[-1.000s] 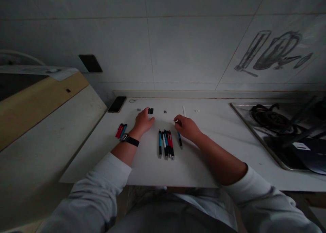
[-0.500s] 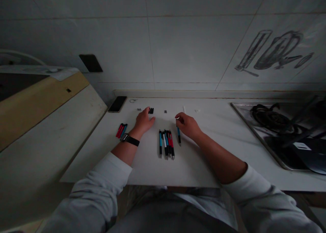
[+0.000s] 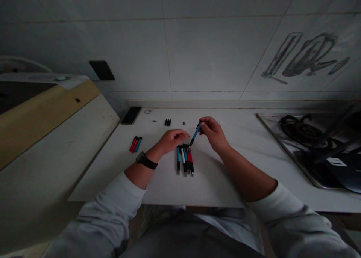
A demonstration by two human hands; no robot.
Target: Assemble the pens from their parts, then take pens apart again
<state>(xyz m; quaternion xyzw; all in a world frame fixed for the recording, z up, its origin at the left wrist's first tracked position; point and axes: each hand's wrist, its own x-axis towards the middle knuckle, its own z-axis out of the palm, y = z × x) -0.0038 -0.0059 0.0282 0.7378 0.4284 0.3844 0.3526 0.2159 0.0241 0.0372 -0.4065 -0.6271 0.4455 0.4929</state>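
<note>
My right hand point(image 3: 213, 133) pinches the top of a blue pen point(image 3: 195, 133) and holds it tilted above the white counter point(image 3: 214, 183). My left hand point(image 3: 172, 138), with a black watch on the wrist, is curled loosely beside the pen's lower tip; I cannot make out anything in it. Just below both hands lies a row of several pens point(image 3: 185, 159) in blue, white, black and red. Red and blue pen barrels point(image 3: 135, 144) lie further left.
Small black pen parts point(image 3: 167, 122) and tiny pieces point(image 3: 154, 120) lie near the back of the counter. A dark phone point(image 3: 131, 115) rests at the back left corner. A gas hob point(image 3: 310, 138) takes up the right side. A wooden board point(image 3: 42, 115) slopes at left.
My right hand lifted the blue pen off the counter and tilted it. My left hand left the small black parts at the back and moved right, close to the pen's tip.
</note>
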